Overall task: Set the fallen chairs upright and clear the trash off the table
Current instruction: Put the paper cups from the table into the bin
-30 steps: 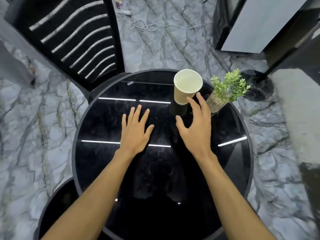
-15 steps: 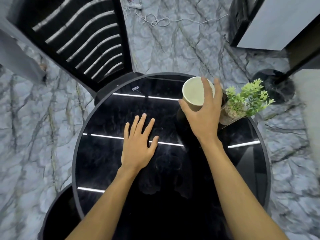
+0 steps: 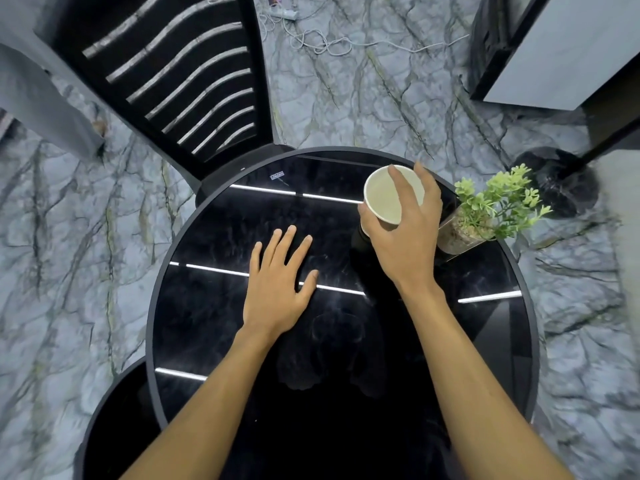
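A white paper cup (image 3: 382, 199), empty inside, stands at the far right of the round glossy black table (image 3: 214, 317). My right hand (image 3: 403, 233) wraps around the cup from the near side, thumb on its left wall and fingers over the rim. My left hand (image 3: 278, 285) lies flat on the tabletop, fingers spread, holding nothing. A black chair (image 3: 173, 74) with a slatted back stands upright at the table's far left edge.
A small green plant in a clear pot (image 3: 485, 216) sits right beside the cup at the table's right edge. A second black seat (image 3: 117, 420) shows at the near left. Cables (image 3: 322, 43) lie on the marble floor beyond; a dark cabinet (image 3: 540, 57) stands far right.
My right hand reached forward from the tabletop to the cup and closed around it. The left hand stayed flat on the table.
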Demonstrator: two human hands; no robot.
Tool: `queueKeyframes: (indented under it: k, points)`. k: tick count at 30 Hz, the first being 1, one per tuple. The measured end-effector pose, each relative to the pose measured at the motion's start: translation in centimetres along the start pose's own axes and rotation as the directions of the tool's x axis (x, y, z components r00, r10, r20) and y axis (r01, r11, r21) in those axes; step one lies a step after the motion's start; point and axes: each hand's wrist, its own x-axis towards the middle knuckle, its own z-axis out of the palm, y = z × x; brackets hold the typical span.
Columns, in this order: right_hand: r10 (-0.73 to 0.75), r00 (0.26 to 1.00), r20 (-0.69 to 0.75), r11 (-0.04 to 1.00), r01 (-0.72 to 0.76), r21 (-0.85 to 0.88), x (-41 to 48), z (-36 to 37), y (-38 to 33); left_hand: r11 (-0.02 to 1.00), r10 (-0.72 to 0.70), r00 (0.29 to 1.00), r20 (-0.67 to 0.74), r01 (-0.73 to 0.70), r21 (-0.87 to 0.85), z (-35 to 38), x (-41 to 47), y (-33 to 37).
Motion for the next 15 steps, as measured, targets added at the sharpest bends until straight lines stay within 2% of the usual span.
queueKeyframes:
  k: [7,10,15]
  points:
    - [-0.021,0.998,0.063,1.000,0.021,0.003,-5.2,-1.6,-2.2,0.974,-0.018,0.999,0.042,0.027,-0.226,-1.9,-1.8,-0.8]
    - [-0.049,0.992,0.120,0.999,0.049,0.005,-7.9,-1.4,-4.0,0.964,-0.050,0.998,0.039,0.059,-0.260,-3.5,-5.4,-2.4]
    - [-0.096,0.965,0.242,0.995,0.083,0.063,-12.1,1.0,-8.9,0.932,-0.220,0.975,-0.008,0.208,-0.297,-6.9,-13.3,-7.3]
